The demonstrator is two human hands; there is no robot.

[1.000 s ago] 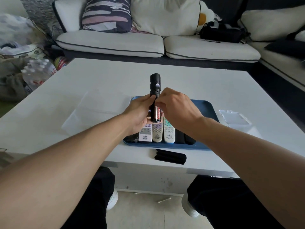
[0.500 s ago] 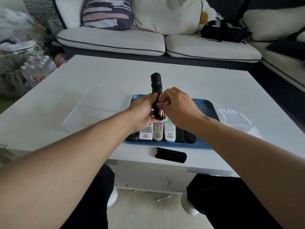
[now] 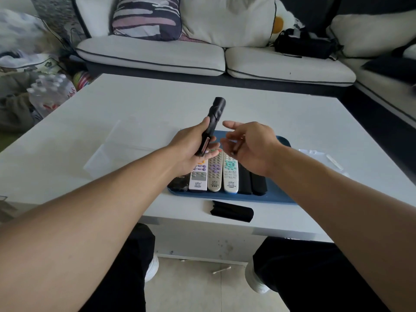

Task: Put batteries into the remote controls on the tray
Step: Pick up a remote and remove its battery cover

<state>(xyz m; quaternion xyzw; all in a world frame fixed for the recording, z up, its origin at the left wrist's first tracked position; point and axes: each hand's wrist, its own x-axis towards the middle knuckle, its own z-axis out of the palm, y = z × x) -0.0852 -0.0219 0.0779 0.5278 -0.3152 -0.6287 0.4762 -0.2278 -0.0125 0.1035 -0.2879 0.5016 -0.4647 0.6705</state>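
The left hand gripped the black remote above the tray, battery seated; the right hand, fingers spread, should fetch the cover squarely

We see a matt black plastic remote, a smooth blue tray — and a glossy white table.

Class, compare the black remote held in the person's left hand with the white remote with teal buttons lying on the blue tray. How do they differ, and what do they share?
The black remote is dark and slim; the white remote is pale with teal buttons.
The black remote is gripped in the left hand and tilted above the tray; the white remote lies flat on it.
The black remote's back is open, showing a battery; the white remote lies face up, buttons showing.
Both are long, narrow remotes.
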